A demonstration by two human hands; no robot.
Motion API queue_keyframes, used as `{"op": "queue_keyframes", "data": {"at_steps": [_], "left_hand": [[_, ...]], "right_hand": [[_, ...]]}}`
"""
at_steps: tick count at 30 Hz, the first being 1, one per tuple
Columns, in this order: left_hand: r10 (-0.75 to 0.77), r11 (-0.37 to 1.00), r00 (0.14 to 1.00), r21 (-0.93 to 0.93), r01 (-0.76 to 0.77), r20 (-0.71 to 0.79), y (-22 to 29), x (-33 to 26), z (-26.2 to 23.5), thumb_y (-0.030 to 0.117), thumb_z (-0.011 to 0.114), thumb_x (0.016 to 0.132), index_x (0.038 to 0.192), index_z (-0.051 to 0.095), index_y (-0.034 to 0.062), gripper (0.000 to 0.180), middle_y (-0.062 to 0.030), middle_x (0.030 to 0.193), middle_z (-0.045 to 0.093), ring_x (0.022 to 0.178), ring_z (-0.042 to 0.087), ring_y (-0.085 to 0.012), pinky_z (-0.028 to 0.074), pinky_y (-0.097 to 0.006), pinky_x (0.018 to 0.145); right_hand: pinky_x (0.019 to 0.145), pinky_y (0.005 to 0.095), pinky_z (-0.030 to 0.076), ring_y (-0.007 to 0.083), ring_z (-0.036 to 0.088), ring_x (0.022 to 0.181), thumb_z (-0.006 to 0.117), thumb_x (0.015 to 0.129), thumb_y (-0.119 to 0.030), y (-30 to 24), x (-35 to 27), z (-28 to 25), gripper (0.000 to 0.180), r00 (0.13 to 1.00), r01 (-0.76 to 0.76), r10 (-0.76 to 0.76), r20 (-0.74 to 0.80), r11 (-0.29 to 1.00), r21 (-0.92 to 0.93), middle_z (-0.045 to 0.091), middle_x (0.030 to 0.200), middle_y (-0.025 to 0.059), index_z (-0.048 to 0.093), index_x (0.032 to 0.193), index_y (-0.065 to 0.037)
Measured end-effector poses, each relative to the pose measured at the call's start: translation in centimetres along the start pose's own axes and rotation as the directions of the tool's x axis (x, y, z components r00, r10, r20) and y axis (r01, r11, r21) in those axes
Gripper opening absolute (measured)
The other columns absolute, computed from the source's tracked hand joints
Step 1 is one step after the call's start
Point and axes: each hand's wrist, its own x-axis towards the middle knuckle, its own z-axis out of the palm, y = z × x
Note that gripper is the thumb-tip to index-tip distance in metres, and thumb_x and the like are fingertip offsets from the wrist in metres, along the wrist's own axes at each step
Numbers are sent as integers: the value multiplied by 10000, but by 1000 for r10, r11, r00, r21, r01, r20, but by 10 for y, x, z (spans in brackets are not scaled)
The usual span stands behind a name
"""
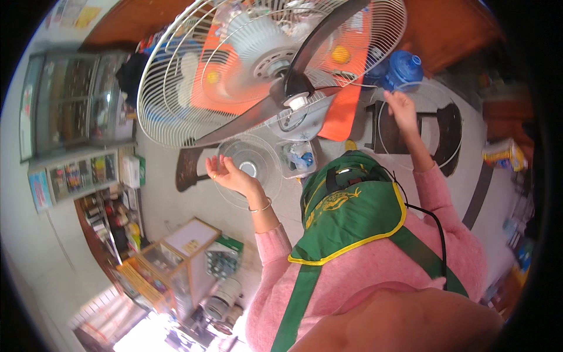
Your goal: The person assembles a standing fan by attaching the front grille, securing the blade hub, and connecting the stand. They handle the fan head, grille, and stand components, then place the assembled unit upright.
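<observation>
A large fan (298,88) with dark blades stands before me, its white wire rear guard (167,97) spreading around the motor. My left hand (230,176) is below the guard's lower edge, palm up, fingers apart and holding nothing. At the fan's right side, my right hand (400,108) is closed in a pinch beside the end of a thin pale strand. What its fingertips grip is too small to make out. A round wire grille (267,154) lies low near my left hand. Beneath my right forearm is a thin ring (461,132) over a dark stool (450,126).
A clear plastic tub (291,171) with blue items sits below the fan. Blue water jugs (404,67) stand at the back right, beside an orange sheet (340,117). To the left are a glass cabinet (64,108), a wooden display case (190,237) and another dark stool (186,167).
</observation>
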Motion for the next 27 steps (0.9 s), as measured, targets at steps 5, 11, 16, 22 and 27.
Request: {"op": "queue_keyframes", "data": {"at_steps": [5,11,16,22,27], "left_hand": [[-47,999,996,6,47,-70,-41,-53,-20,-12,574,872,1224,491,60,368,-56,1139,507,944,524,-129,495,-259,750],[-625,769,781,162,618,-11,-99,-113,-49,36,591,846,1219,519,49,380,-62,1103,540,886,551,-136,493,-263,726],[-711,703,696,133,698,106,-132,-154,-72,87,594,855,1185,554,76,333,-38,1032,561,853,556,-119,500,-266,683],[-850,527,527,-22,850,0,-220,-167,-137,144,607,861,1193,545,87,342,-13,916,584,758,558,-118,489,-280,620],[-920,391,377,-203,898,-106,-335,-159,-214,231,660,832,1241,504,89,460,-25,919,577,768,551,-150,491,-329,625]], "right_hand": [[440,260,250,29,334,495,554,945,-291,15,-16,48,404,889,-113,116,442,993,-33,369,543,-73,470,609,-83],[467,297,292,62,334,532,522,945,-292,12,-45,87,440,701,13,114,704,985,-173,344,549,-22,416,612,-25],[472,271,341,86,437,484,511,955,-326,20,-68,112,447,589,38,137,796,980,-196,456,523,-1,472,616,-36],[538,226,400,84,508,570,411,997,-377,60,-110,138,429,533,-187,396,748,917,-352,509,622,2,516,725,-62],[587,209,414,64,518,679,434,998,-305,101,-171,152,283,436,-116,470,767,875,-470,523,779,-9,515,881,-60]]}}
